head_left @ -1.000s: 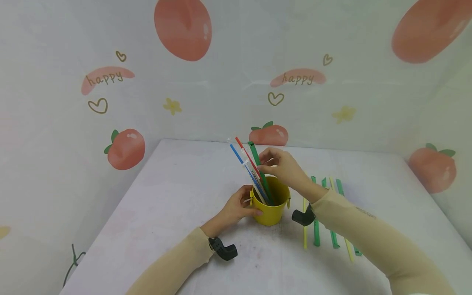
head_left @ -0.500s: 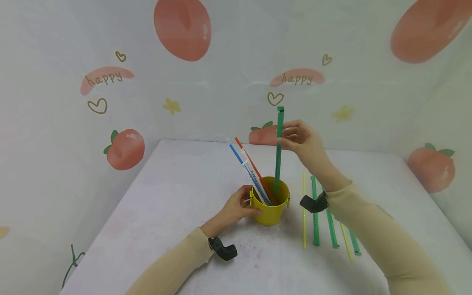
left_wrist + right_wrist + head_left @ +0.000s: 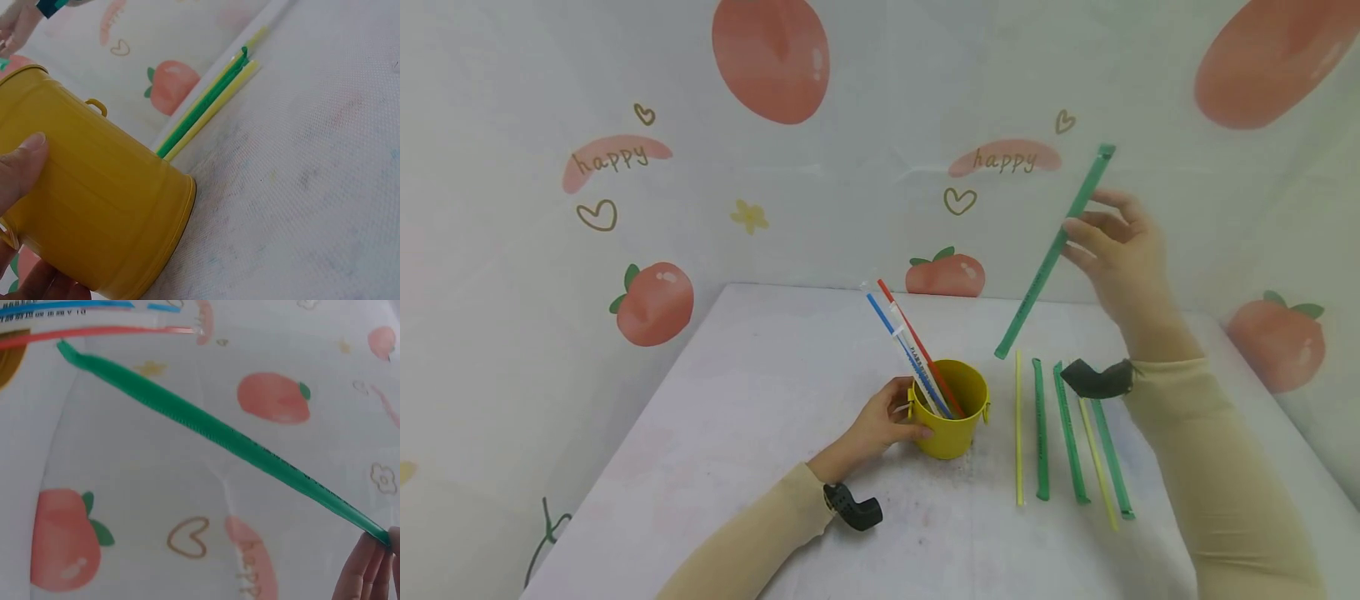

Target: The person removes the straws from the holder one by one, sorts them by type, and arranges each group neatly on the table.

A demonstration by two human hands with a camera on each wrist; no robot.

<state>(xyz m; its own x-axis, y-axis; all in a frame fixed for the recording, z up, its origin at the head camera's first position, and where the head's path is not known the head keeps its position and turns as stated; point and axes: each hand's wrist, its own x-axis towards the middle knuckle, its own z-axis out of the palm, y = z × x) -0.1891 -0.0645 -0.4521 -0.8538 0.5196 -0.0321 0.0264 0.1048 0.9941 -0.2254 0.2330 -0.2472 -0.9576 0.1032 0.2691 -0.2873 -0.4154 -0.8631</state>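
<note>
My left hand [image 3: 886, 417] grips the left side of a small yellow bucket [image 3: 950, 436], thumb on the front and fingers behind. In the left wrist view the thumb presses the yellow bucket wall [image 3: 106, 187]. Inside the bucket lean a red straw [image 3: 917, 337] and a blue straw [image 3: 886, 317] in clear wrapping, tilted to the left. My right hand [image 3: 1123, 250] pinches a green-wrapped straw [image 3: 1043, 271] near its upper part, held slanted in the air above and right of the bucket. The right wrist view shows this green straw [image 3: 219, 437] running down to its far end.
Right of the bucket, several straws lie roughly side by side on the white table [image 3: 775, 350]: a yellow straw [image 3: 1018, 433], a green-wrapped straw [image 3: 1041, 433] and more of both colours. A patterned backdrop [image 3: 865, 167] stands behind the table.
My right hand has lifted the green straw up out of the bucket and carried it to the right, tilting it. My left hand stays on the bucket.
</note>
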